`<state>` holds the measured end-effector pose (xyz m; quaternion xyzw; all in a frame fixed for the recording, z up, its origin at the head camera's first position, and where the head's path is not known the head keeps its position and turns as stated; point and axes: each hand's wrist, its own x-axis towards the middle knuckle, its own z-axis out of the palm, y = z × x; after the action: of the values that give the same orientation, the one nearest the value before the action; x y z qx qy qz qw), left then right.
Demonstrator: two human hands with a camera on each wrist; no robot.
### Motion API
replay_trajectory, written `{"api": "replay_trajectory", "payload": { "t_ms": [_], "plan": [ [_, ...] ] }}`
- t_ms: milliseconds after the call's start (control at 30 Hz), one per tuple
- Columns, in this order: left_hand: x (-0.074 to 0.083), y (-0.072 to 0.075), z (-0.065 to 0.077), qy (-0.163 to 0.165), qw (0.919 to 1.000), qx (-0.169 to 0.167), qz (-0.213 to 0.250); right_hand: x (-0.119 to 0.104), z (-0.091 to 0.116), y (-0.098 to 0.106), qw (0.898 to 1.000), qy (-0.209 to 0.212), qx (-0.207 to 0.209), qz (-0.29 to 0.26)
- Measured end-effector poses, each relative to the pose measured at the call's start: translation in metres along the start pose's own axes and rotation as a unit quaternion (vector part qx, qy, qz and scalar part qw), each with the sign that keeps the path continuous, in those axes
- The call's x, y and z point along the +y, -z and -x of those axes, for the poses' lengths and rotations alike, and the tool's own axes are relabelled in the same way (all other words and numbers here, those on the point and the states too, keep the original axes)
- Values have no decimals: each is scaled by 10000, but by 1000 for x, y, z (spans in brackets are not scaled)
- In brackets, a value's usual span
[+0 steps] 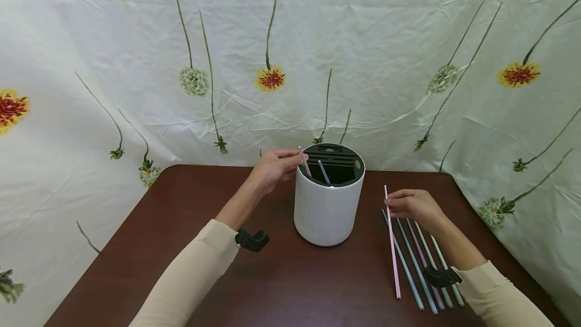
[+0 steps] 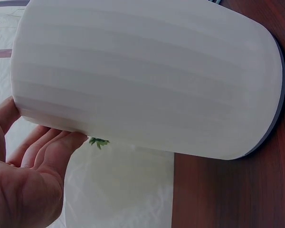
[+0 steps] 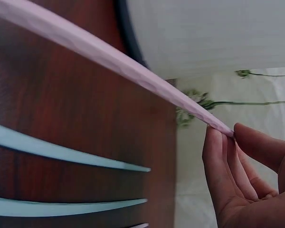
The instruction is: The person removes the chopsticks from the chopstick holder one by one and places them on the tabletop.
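A white cylindrical utensil holder point(image 1: 328, 213) with a black slotted top stands upright on the table. Two chopsticks lean in its wide opening: a pink one point(image 1: 304, 161) at the left and a purple one point(image 1: 323, 171) beside it. My left hand point(image 1: 276, 168) grips the holder's upper left rim, its thumb at the edge and fingers against the outer wall point(image 2: 133, 85). To the right of the holder, my right hand point(image 1: 415, 207) pinches a pink chopstick point(image 1: 392, 246) near its thin end, between thumb and fingertips point(image 3: 213, 142).
Several chopsticks lie side by side under and beside my right hand, among them blue ones point(image 1: 410, 271) and pale green ones point(image 1: 447, 269). The dark brown table point(image 1: 204, 286) ends at the back against a flower-printed cloth point(image 1: 372, 39). Both wrists wear black bands.
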<state>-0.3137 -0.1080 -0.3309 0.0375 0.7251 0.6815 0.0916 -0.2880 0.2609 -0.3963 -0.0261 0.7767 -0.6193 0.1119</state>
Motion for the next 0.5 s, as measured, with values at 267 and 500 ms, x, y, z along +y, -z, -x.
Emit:
{"api": "replay_trajectory", "payload": {
  "t_ms": [267, 500],
  "plan": [
    [0, 0, 0, -35, 9997, -20, 222, 21, -7, -3, 9992, -249, -280, 156],
    [0, 0, 0, -52, 9995, -43, 301, 33, -12, -4, 9981, -379, -402, 290]
  ]
}}
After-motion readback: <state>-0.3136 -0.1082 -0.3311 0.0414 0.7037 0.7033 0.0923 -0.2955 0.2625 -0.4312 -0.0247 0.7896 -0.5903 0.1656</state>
